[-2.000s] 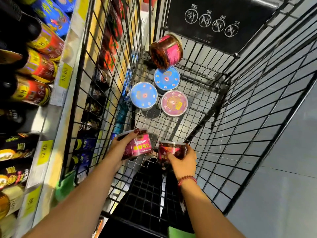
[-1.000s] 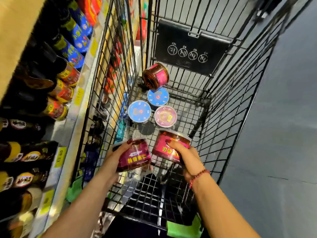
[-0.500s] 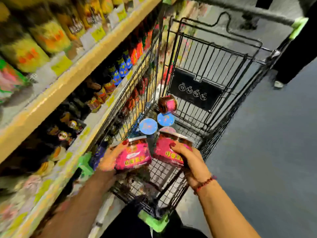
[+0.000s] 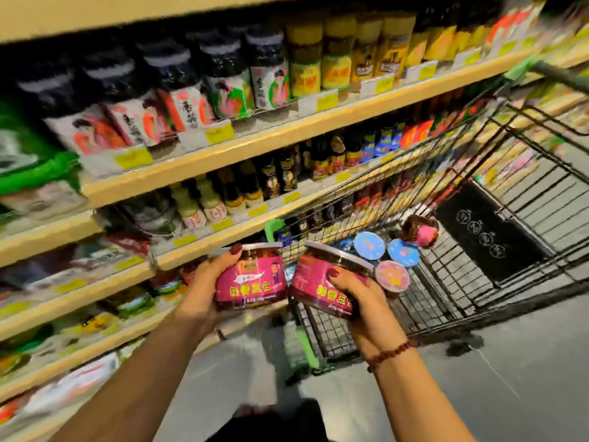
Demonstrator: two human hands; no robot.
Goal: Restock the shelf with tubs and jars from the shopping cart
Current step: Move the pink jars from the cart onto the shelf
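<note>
Head cam, starting at the hands. The left hand [image 4: 204,291] has its fingers and thumb wrapped round a squat glass jar with a pink label and clear lid [image 4: 255,279], held about upright. The right hand [image 4: 366,301], red bead bracelet [image 4: 390,354] on the wrist, grips a second pink-label jar [image 4: 318,285], this one tilted. That's two jars in hand, side by side in the air and nearly touching, at the near end of the black wire shopping cart [image 4: 446,298].

Four things sit in the cart:
- a blue-lidded round tub [image 4: 369,245]
- another blue-lidded tub [image 4: 403,252] right beside it
- one pink-lidded tub [image 4: 392,276]
- a third pink-label jar lying on its side [image 4: 420,231] nearer the far wall

The tan shelf edges [image 4: 255,143] run tight along the cart's left side. They're packed with bottles, all pretty blurred. There's open grey floor [image 4: 510,378] to the right and under the arms.
</note>
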